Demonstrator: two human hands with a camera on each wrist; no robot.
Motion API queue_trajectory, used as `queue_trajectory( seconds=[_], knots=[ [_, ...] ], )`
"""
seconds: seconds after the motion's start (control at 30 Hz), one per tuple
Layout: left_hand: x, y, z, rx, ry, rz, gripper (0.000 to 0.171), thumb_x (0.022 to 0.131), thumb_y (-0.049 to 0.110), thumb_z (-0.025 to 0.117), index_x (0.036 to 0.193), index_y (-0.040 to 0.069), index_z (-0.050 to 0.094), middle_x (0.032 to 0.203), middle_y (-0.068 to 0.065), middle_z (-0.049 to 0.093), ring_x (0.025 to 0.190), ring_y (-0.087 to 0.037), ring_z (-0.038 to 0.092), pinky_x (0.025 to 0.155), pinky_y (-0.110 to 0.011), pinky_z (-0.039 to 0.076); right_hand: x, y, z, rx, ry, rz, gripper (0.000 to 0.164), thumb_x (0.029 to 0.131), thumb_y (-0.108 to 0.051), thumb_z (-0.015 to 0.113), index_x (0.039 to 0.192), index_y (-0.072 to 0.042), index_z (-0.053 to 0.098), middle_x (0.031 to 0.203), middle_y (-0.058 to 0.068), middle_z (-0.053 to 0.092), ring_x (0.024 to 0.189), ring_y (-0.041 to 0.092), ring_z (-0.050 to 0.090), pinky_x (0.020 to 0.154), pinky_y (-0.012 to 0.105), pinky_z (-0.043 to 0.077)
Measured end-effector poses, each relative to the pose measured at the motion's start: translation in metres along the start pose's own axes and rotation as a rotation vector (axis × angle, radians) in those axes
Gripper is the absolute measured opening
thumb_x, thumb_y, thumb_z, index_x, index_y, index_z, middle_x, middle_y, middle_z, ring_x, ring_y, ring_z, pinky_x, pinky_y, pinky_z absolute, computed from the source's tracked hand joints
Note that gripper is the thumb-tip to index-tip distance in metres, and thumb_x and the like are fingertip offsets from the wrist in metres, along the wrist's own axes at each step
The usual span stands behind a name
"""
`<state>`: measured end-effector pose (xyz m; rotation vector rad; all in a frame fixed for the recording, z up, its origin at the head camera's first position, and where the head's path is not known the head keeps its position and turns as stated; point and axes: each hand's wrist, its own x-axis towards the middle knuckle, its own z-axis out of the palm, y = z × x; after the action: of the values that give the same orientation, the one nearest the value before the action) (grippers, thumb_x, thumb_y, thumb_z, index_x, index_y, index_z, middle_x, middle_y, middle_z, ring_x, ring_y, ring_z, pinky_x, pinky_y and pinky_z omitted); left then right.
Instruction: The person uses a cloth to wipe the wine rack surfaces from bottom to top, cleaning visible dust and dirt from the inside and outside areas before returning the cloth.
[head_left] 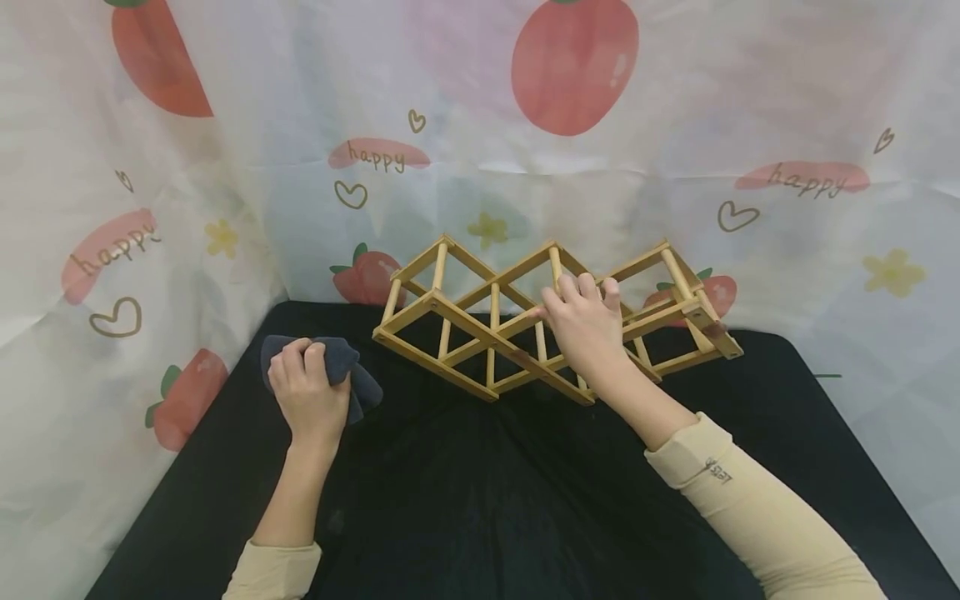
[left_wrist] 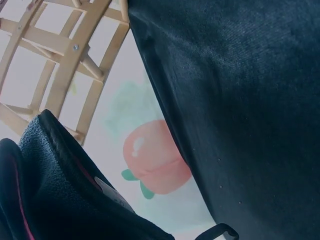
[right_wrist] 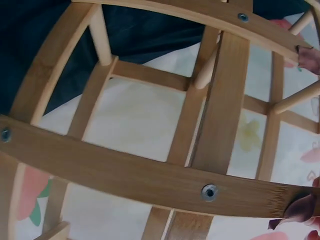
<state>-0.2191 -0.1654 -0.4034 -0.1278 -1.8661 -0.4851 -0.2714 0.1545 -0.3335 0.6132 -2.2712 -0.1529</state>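
My left hand (head_left: pixel 309 404) grips a folded dark blue cloth (head_left: pixel 341 360) at the table's left side. In the left wrist view the cloth (left_wrist: pixel 75 185) shows a pink seam and a small white tag. A folding wooden lattice rack (head_left: pixel 468 320) of flat slats and round dowels spans the back of the table, its diamonds spread. My right hand (head_left: pixel 588 329) holds it right of the middle, fingers over the upper slats. Close up in the right wrist view, the rack (right_wrist: pixel 115 165) shows metal rivets and dark marks on the wood; the fingers are mostly hidden there.
A black cloth covers the table (head_left: pixel 480 500). White curtains (head_left: pixel 465 67) printed with fruit, hearts and the word "happy" stand close behind and at both sides. The rack's far side lies near the back curtain.
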Motion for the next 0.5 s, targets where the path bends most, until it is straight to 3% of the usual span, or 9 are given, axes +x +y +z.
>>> queue_trajectory(
  seconds=[0.17,0.5],
  knots=[
    [-0.003,0.002,0.002,-0.015,-0.005,-0.003,0.02,0.074,0.003,0.062,0.087,-0.001,0.048,0.089,-0.022,0.049,0.076,-0.039,0.042,0.069,-0.049,0.034,0.007,-0.008,0.0,0.007,-0.068,0.058,0.026,0.088,-0.034,0.052,0.086,-0.008,0.052,0.086,0.008,0.043,0.085,0.028,0.033,0.08,0.046,0.017],
    [-0.007,0.009,0.009,-0.039,-0.011,0.026,0.019,0.073,0.002,0.062,0.086,-0.001,0.047,0.088,-0.022,0.048,0.073,-0.038,0.042,0.066,-0.048,0.034,0.017,-0.02,0.003,-0.025,-0.099,0.13,0.031,0.087,-0.039,0.049,0.08,-0.009,0.05,0.082,0.007,0.045,0.086,0.026,0.034,0.08,0.045,0.018]
  ],
)
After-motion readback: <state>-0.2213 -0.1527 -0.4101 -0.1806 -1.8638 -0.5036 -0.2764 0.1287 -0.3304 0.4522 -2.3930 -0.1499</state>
